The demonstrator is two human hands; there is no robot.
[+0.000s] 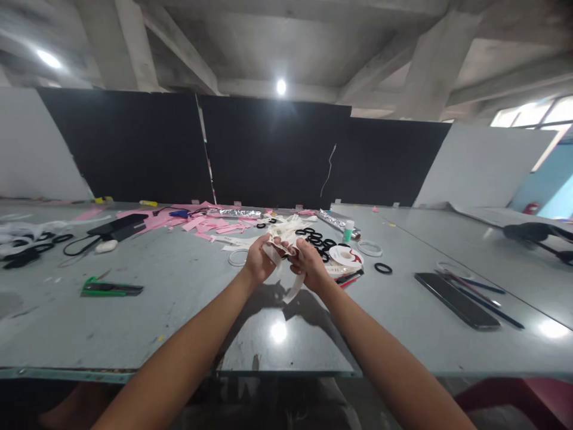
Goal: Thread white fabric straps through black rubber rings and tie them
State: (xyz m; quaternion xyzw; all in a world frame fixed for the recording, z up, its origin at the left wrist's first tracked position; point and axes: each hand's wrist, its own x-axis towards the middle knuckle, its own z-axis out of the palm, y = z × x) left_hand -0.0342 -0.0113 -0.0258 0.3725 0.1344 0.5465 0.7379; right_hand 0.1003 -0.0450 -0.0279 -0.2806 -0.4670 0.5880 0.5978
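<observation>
I'm holding both hands up close together over the middle of the gray table [179, 310]. My left hand [258, 260] is curling its fingers around one end of a pale paper strip [293, 288], and my right hand [310, 264] is pinching it from the other side, so both are closed on it. The strip is running between my fingertips and its loose tail is dangling down below my right palm, just off the tabletop. Can't really make out how tight the grip is, it's a bit small.

Right behind my hands a heap of more pale strips [286, 230] is sitting, with a bunch of black rings [319, 240] just to the right of it and a white tape roll [345, 255] beside those. Pink paper scraps [210, 225] are lying further back toward the left. A green cutter [111, 288] is lying at the left of the frame, and a dark phone [456, 300] at the right with pens [486, 297] next to it.
</observation>
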